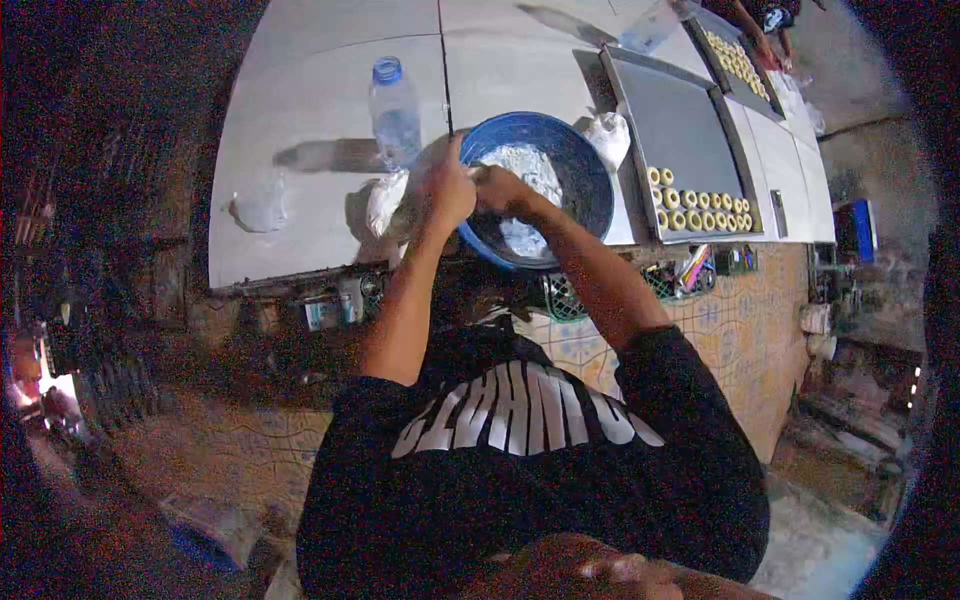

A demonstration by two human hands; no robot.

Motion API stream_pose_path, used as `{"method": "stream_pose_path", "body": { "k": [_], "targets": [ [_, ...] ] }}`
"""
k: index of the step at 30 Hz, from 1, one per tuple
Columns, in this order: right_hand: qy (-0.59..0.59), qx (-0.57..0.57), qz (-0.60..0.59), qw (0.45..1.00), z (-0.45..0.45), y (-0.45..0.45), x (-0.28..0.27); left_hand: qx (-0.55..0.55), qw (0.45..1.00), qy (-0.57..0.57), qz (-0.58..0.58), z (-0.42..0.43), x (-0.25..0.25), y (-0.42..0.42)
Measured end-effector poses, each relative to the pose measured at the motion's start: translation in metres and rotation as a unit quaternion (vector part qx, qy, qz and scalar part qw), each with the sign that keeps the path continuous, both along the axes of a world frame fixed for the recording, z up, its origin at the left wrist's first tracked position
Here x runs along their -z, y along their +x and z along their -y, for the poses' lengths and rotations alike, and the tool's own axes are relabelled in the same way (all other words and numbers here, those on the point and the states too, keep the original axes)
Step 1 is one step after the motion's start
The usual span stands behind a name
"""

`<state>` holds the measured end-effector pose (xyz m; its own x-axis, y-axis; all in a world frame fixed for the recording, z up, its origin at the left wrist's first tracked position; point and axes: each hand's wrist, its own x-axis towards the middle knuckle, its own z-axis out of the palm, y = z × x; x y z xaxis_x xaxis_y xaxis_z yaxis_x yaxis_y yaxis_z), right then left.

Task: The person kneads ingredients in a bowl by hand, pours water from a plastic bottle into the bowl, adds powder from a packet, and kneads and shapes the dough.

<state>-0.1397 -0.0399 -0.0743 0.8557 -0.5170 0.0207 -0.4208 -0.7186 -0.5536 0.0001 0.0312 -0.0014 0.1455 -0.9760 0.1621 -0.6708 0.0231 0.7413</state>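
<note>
A round blue basin stands on the white tabletop, with white powder heaped inside it. Over its left rim my left hand is closed, one finger or thumb pointing up. My right hand is closed beside it, above the powder, and the two almost touch. Something small and pale shows between them, too blurred to name. A white plastic bag lies just left of my left hand. Behind it stands a clear plastic bottle with a blue neck.
Right of the basin are a white bag and a dark tray with rows of ring-shaped dough pieces. Another filled tray lies farther back, near another person's arm. A clear plastic piece lies at left. Crates sit below the table edge.
</note>
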Motion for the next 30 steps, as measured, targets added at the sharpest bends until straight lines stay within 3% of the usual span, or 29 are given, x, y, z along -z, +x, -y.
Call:
{"method": "stream_pose_path", "body": {
  "k": [1,3,5,6,9,10,13,14,15,19,23,26,29,30],
  "targets": [
    [-0.107,-0.076,-0.026,0.991,0.013,0.004,0.003,-0.015,1.000,0.016,-0.023,0.003,0.009,-0.002],
    [-0.076,-0.053,0.037,0.995,0.018,-0.001,-0.006,-0.023,0.999,0.003,-0.044,0.006,0.018,-0.002],
    [0.014,-0.055,-0.061,0.996,0.036,0.002,-0.012,-0.007,0.997,-0.057,-0.043,0.002,0.015,0.001],
    [0.060,-0.058,-0.111,0.990,0.041,0.003,-0.015,-0.008,0.998,0.019,-0.065,0.001,0.008,0.002],
    [-0.033,0.104,-0.059,0.992,0.026,0.004,-0.013,-0.022,0.998,-0.047,-0.018,0.004,0.021,0.001],
    [-0.134,0.130,-0.051,0.981,0.024,0.006,-0.008,-0.022,0.998,0.044,-0.036,0.001,0.015,0.001],
    [-0.055,0.248,-0.079,0.964,0.014,0.008,-0.016,-0.014,0.996,-0.082,-0.021,-0.002,0.003,-0.002],
    [-0.018,0.318,-0.051,0.946,0.006,0.011,-0.020,-0.015,1.000,0.022,-0.008,-0.002,-0.003,0.000],
    [0.018,0.386,-0.022,0.922,0.002,0.014,-0.018,-0.018,1.000,0.021,-0.014,-0.004,-0.007,-0.001],
    [0.059,0.449,0.108,0.885,0.001,0.011,-0.015,-0.030,0.999,-0.004,-0.027,0.000,-0.002,-0.003],
    [-0.024,0.504,0.303,0.808,-0.023,0.001,-0.031,-0.048,0.999,-0.020,0.004,0.006,0.014,0.000],
    [-0.127,0.382,0.140,0.904,-0.026,0.011,0.005,-0.054,0.995,0.072,-0.036,-0.007,-0.017,-0.006],
    [-0.311,0.231,-0.074,0.919,-0.045,0.010,-0.039,-0.063,0.995,0.053,-0.054,-0.015,-0.027,-0.007],
    [-0.165,0.292,0.001,0.942,-0.038,0.012,-0.039,-0.065,0.993,0.073,-0.058,-0.017,-0.032,-0.007]
  ]
}}
